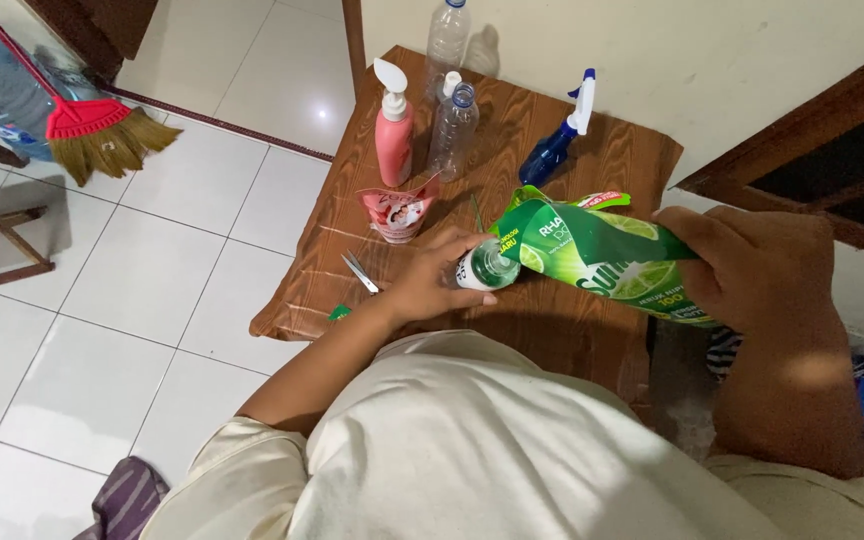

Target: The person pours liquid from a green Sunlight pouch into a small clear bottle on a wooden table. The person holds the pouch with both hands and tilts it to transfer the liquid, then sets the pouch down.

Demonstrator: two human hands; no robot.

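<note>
Nearest the camera, the person's cream shirt [472, 440] fills the lower view, with both forearms reaching forward over the wooden worktop [542, 330]. The left hand [427, 283] has its grip clamped around a small clear bottle [485, 268], holding it tilted on its side just above the worktop, mouth toward the right. The right hand [752, 265] has its grip closed on the bottom end of a green refill pouch [602, 252], held level, with the pouch's cut corner meeting the bottle's mouth. By the look of it, the step in hand is pouring from pouch into bottle; the next move calls for a steady raise of the pouch's far end while the bottle stays firm, so nothing spills past the narrow opening. Just left of the bottle lie small scissors [359, 271]. Beyond stands an opened pink pouch [397, 212], then a pink pump bottle [393, 125], two empty clear plastic bottles [452, 130] and a blue spray bottle [557, 135] near the wall. A red broom [87, 125] rests on the tiled floor [152, 300].
</note>
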